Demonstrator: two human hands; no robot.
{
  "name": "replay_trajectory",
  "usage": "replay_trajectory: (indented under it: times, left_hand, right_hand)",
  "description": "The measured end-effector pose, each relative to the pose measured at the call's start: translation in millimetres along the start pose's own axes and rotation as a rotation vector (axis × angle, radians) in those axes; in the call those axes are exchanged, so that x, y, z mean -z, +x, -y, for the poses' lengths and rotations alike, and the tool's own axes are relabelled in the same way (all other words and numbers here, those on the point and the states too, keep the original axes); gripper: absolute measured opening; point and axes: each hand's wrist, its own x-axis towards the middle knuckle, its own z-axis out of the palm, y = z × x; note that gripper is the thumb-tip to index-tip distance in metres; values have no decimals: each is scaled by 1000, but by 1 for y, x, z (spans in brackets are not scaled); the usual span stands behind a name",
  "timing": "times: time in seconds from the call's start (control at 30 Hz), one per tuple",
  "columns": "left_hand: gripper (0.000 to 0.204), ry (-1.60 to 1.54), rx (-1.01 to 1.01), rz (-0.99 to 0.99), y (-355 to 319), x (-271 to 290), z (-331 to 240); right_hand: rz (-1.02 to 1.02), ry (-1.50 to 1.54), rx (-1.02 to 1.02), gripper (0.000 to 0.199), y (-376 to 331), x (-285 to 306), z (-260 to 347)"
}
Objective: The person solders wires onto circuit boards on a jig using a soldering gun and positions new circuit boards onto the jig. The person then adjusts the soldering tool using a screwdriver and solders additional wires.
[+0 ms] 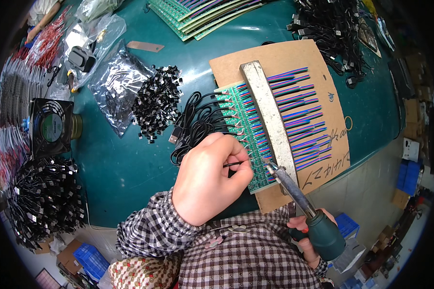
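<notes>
My left hand (212,178) pinches the end of a thin black cable (234,164) beside a green circuit board panel (248,115). A soldering iron (327,236) with a dark green handle is gripped in my right hand (308,243), partly hidden behind that handle. Its metal tip is at the panel's lower part, close to my left fingertips; contact cannot be made out. Rows of red, blue and black wires (299,115) run rightward from the panel under a worn metal bar (270,115). Several black cables (197,120) with USB plugs reach the panel's left edge.
Brown cardboard (323,67) lies under the panel. Left of it are a pile of small black connectors (154,103), a plastic bag (118,82), a fan (52,126) and bundled cables (46,202). Stacked boards (202,17) and more black cables (332,29) sit at the far side.
</notes>
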Motion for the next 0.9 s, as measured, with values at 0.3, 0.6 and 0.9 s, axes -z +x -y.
replay_trajectory:
  times: [0.3, 0.6, 0.9]
  left_hand:
    - [8, -52, 78, -115, -15, -11, -5]
    - [9, -179, 145, -83, -13, -14, 0]
    - [10, 17, 47, -187, -17, -23, -2]
  right_hand:
    - [-61, 272, -167, 57, 2, -3, 11]
    - [-61, 267, -141, 56, 0, -1, 8]
    - [-26, -44, -9, 49, -3, 4, 0]
